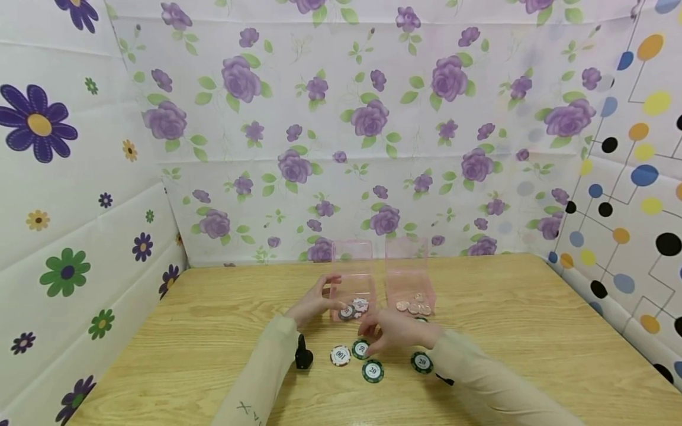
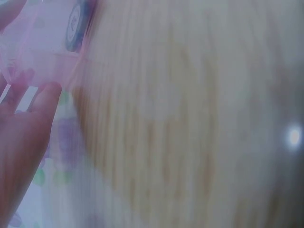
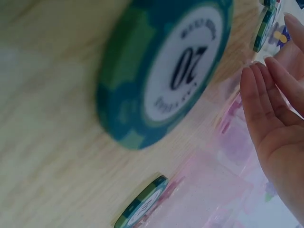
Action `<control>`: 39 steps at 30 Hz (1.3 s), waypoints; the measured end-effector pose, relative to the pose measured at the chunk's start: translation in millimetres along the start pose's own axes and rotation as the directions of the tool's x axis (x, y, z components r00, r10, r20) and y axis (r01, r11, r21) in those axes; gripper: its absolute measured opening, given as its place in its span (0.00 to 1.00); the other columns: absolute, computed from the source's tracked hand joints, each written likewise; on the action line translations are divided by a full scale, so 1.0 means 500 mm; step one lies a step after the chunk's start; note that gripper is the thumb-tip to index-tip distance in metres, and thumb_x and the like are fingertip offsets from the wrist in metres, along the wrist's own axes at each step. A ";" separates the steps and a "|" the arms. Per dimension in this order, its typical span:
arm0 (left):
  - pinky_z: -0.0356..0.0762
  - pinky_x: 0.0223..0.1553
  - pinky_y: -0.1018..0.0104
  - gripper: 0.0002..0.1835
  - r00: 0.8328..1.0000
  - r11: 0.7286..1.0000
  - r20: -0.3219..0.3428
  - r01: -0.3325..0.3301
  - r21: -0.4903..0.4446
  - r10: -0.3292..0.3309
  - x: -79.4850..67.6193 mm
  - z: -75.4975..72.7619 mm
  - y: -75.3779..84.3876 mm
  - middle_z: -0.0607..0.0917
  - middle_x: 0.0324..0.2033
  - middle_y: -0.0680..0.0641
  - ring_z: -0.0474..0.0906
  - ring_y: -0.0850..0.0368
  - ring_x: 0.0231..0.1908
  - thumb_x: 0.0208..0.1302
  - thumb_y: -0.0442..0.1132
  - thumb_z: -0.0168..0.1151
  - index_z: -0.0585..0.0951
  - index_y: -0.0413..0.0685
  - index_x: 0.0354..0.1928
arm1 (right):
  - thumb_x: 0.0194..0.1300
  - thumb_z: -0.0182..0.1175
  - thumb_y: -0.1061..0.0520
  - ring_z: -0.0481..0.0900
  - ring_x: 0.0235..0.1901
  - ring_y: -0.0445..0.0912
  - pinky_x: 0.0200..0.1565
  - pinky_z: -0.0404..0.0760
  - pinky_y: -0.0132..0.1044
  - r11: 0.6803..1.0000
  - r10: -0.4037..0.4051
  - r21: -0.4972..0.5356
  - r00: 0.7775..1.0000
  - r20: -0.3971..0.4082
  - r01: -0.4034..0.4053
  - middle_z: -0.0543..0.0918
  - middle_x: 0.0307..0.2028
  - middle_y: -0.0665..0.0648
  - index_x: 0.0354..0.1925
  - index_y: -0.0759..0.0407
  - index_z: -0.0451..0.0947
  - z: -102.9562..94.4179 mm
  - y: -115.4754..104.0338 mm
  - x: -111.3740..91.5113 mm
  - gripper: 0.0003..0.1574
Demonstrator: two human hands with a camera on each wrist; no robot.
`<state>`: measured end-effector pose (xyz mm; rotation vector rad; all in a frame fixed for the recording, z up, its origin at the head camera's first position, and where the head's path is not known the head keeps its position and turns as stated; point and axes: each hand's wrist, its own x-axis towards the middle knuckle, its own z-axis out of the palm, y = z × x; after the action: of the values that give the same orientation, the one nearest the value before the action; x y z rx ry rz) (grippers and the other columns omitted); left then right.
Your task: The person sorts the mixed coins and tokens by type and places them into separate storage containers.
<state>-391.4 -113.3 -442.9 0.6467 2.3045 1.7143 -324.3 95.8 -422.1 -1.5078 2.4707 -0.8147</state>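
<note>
My left hand (image 1: 314,305) holds the left side of a clear pink box (image 1: 353,284), thumb near its front and fingers farther back. Inside that box lie a dark chip (image 1: 347,312) and white chips (image 1: 360,305). My right hand (image 1: 394,328) hovers just in front of the box, its fingers bent slightly. Nothing shows between those fingers in the right wrist view. By its fingertips is a green "20" chip (image 1: 360,349), beside a red-edged white "100" chip (image 1: 340,355). Another green chip (image 1: 373,371) is nearer me; one more (image 3: 166,71) lies below the right wrist.
A second open pink box (image 1: 407,287) stands to the right, with several copper-coloured discs (image 1: 414,308) in it. In front of it a green chip (image 3: 142,206) is partly hidden by my right arm. The wooden table (image 1: 213,331) meets flowered cloth (image 1: 240,177) behind.
</note>
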 end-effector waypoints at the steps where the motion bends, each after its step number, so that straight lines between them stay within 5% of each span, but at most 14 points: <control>1: 0.57 0.35 0.61 0.35 1.000 1.000 0.000 -0.001 -0.001 0.001 0.000 0.000 0.000 0.56 0.46 0.54 0.52 0.54 0.44 0.35 0.39 0.58 0.52 0.58 0.48 | 0.35 0.56 0.48 0.67 0.24 0.42 0.23 0.65 0.26 1.000 0.003 -0.001 1.000 0.003 -0.003 0.70 0.27 0.48 0.31 0.54 0.68 0.001 0.001 0.001 0.20; 19: 0.57 0.35 0.59 0.35 1.000 1.000 0.008 -0.020 0.015 0.020 -0.003 -0.003 0.003 0.55 0.46 0.53 0.52 0.54 0.45 0.36 0.39 0.58 0.52 0.57 0.49 | 0.34 0.55 0.44 0.65 0.21 0.39 0.21 0.63 0.23 0.990 -0.015 -0.142 1.000 0.009 0.016 0.69 0.24 0.47 0.27 0.53 0.69 0.008 0.001 0.010 0.20; 29: 0.57 0.35 0.60 0.35 1.000 1.000 0.007 -0.010 0.009 0.010 -0.003 -0.003 0.004 0.56 0.46 0.54 0.52 0.54 0.45 0.35 0.39 0.58 0.52 0.57 0.49 | 0.33 0.54 0.43 0.62 0.16 0.34 0.16 0.62 0.24 0.975 0.082 -0.212 0.996 0.035 -0.073 0.68 0.18 0.46 0.26 0.53 0.67 0.009 0.001 0.015 0.20; 39: 0.58 0.35 0.61 0.36 1.000 1.000 0.009 -0.021 0.013 0.021 0.000 -0.002 -0.001 0.56 0.46 0.55 0.52 0.55 0.45 0.34 0.40 0.59 0.52 0.58 0.48 | 0.37 0.55 0.51 0.67 0.22 0.37 0.21 0.65 0.25 0.993 0.100 -0.063 0.994 -0.045 -0.103 0.69 0.24 0.47 0.30 0.53 0.65 -0.003 0.007 0.001 0.17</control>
<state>-391.8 -114.0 -443.0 0.6817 2.3123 1.7034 -328.1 97.1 -422.8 -1.3852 2.6040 -0.7627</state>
